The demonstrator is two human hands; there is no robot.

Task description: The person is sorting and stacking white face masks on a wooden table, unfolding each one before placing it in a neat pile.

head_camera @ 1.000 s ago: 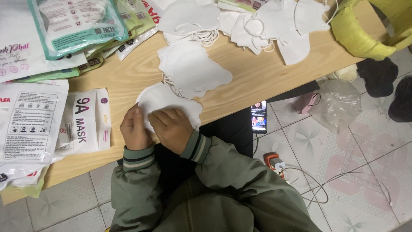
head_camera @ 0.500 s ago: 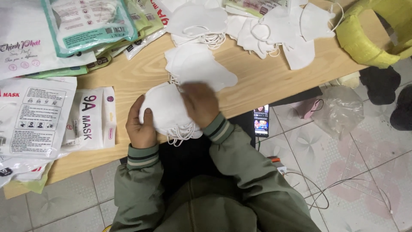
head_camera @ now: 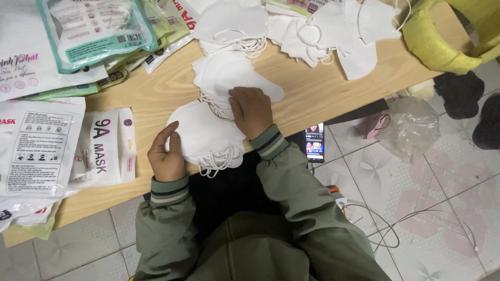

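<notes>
So far I have one small stack of white masks (head_camera: pixel 205 138) gathered at the near edge of the worktop (head_camera: pixel 312 88); my left hand (head_camera: pixel 165 155) cups its side, fingers curled on it, and my right hand (head_camera: pixel 252 110) lies flat on top. Loose masks (head_camera: pixel 333 28) farther off remain unsorted, packets (head_camera: pixel 101 148) lie left, tiled floor (head_camera: pixel 416 177) right.

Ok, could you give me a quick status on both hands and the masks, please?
Left hand cupping a stack of white masks at the table edge. Right hand flat on the next mask pile. Nothing in the way.
</notes>
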